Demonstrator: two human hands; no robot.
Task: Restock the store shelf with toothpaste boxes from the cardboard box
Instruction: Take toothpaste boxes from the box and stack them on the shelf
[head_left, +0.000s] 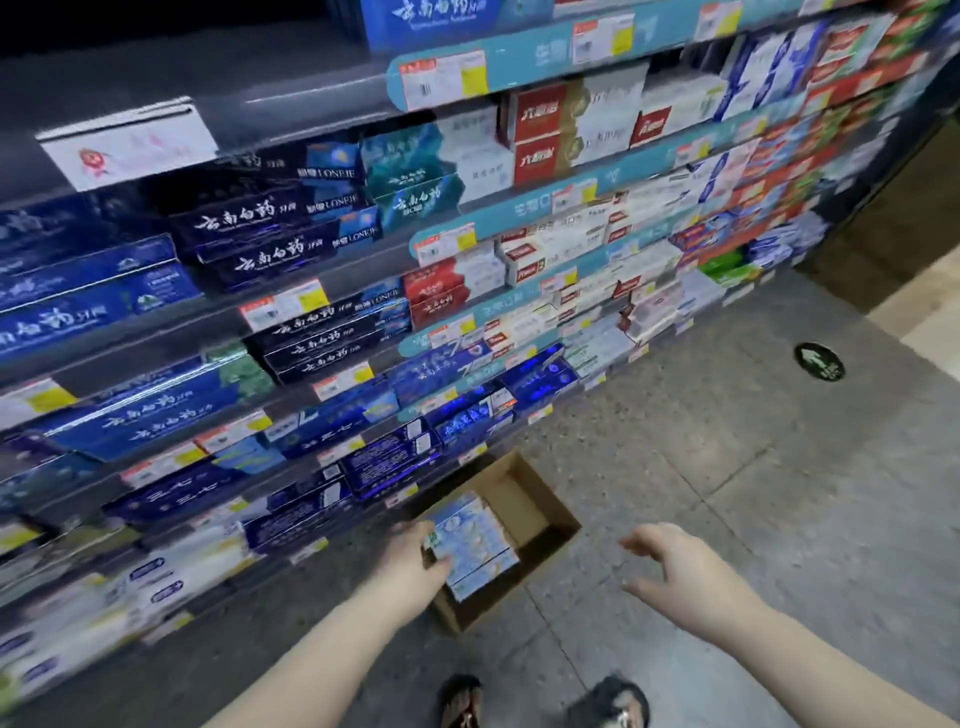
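Notably, navy toothpaste boxes (275, 236), perhaps "LONEJE"

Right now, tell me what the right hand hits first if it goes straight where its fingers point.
Probably the rim of the cardboard box, then the toothpaste boxes the left hand holds. The right hand is open; depth is unclear.

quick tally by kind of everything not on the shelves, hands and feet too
hands: 2, left hand and right hand
cardboard box: 1
light blue toothpaste pack: 1, gripped by the left hand, boxes in it too blurred to count
sandalled feet: 2
green floor sticker: 1
total: 7
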